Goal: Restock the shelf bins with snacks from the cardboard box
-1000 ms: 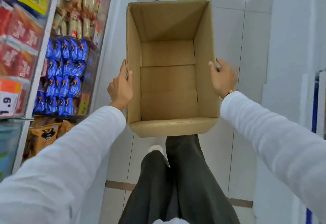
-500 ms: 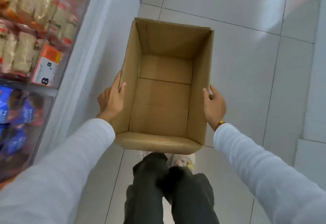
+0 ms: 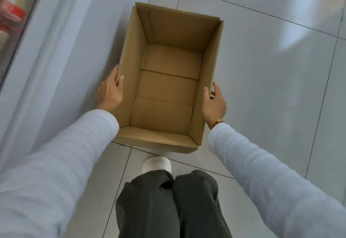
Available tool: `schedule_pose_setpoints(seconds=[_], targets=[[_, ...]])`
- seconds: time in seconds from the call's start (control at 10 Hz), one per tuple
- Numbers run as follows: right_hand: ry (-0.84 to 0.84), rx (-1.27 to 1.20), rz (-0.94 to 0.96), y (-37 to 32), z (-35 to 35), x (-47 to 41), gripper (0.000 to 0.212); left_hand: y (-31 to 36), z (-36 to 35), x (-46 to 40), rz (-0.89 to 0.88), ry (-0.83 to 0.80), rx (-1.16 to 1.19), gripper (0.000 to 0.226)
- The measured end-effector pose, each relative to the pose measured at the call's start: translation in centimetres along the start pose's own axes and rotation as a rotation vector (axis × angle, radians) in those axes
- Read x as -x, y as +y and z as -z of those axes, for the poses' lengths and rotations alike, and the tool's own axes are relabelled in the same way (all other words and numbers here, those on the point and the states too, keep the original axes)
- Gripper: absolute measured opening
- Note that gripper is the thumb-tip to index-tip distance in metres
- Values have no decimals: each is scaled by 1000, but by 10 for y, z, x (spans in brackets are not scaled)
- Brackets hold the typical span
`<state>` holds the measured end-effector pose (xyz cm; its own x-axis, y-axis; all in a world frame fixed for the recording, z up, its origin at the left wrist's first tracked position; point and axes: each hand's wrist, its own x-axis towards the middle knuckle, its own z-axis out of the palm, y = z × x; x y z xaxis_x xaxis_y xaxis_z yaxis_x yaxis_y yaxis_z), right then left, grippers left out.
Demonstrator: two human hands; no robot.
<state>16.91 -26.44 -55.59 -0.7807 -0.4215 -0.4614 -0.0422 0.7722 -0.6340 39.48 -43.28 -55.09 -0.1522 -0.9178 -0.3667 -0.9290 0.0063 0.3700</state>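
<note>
An open, empty brown cardboard box (image 3: 174, 22) is low over the tiled floor in front of me, and I cannot tell if it touches the floor. My left hand (image 3: 110, 93) holds its left wall, thumb over the rim and fingers outside. My right hand (image 3: 214, 104) holds the right wall the same way, thumb at the rim. No snacks are visible inside the box. A blurred corner of the shelf bins (image 3: 11, 13) with red and tan packets shows at the top left.
The white base panel of the shelf unit (image 3: 56, 50) runs along the left, close to the box. Glossy grey floor tiles (image 3: 271, 78) spread to the right. My dark trousers and a white shoe (image 3: 157, 164) are just behind the box.
The box has gone down toward the floor with both hands on its sides. The view has tilted down, so most of the shelf bins have left the frame.
</note>
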Motion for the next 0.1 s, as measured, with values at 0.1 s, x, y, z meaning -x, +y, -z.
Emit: schedule_pose_setpoints(seconds=[0.1], targets=[[-208,63,-40,-12,35,9,59,20,31,14,103,-142,18,59]])
